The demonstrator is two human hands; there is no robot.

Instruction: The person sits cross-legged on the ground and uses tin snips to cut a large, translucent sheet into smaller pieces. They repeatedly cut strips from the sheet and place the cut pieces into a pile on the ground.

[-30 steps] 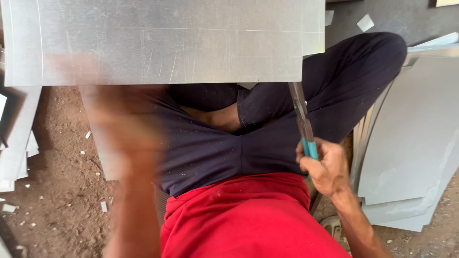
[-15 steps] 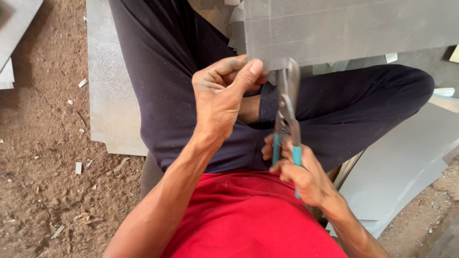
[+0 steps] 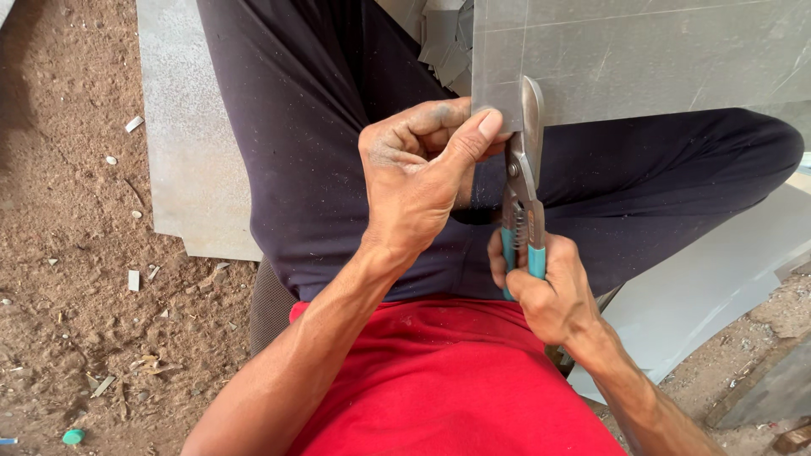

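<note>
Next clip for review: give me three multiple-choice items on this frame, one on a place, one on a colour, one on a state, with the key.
1. Where do the snips meet the metal sheet?
A. its lower edge near the left corner
B. its top edge
C. its far right end

2. What colour are the snip handles?
A. yellow
B. teal
C. black

3. What is the left hand doing?
A. lying flat on the ground
B. pinching the sheet's corner beside the blades
C. holding a hammer

Key: 1 A, the blades reach up onto the lower edge by the corner. 2 B, teal grips show in the right hand. 3 B, thumb and fingers close on the corner.
</note>
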